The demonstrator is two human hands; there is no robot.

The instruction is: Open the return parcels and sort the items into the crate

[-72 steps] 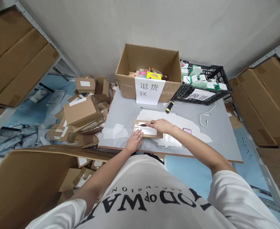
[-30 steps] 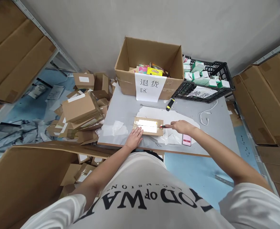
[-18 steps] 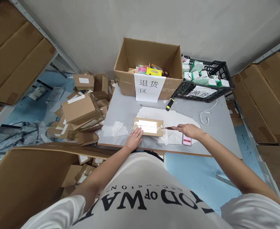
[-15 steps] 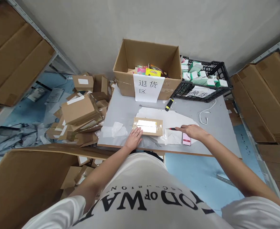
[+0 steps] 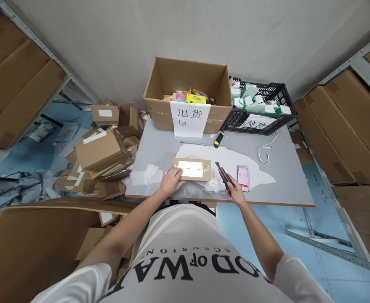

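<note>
Desk (image 5: pixel 286 189): grey-topped, close to a pale wall (image 5: pixel 109 38); the parcel serves as clock centre, 12 towards that wall.
Parcel (image 5: pixel 191 169): small, brown, taped, lying flat near the desk's front edge, its white label (image 5: pixel 190 169) facing up; being so close probably keeps it in easy reach.
Left hand (image 5: pixel 171 182): at 8 o'clock, spread loosely over the parcel's near-left corner, unclenched, apparently steadying rather than lifting it.
Right hand (image 5: pixel 235 192): at 4 o'clock, fingers wrapped round a red-and-black cutter (image 5: pixel 224 174). Its tip points to 11, just beside the parcel but apart from it, perhaps so the blade stays off the cardboard.
Phone (image 5: pixel 243 178): between 3 and 4, flat, screen lit and upward, presumably for glancing at.
Yellow-and-black tool (image 5: pixel 218 139): between 1 and 2, out of the hands' way.
Big open box (image 5: pixel 161 115): at 12, holding colourful packets (image 5: pixel 196 98); its paper sign (image 5: pixel 189 131) faces the person, seemingly for easy reading.
Black crate (image 5: pixel 230 122): at 2, full of green-and-white cartons (image 5: pixel 249 90), likewise signed, suggesting sorted goods.
Loose cartons (image 5: pixel 99 151): heaped between 9 and 10, beyond the desk.
</note>
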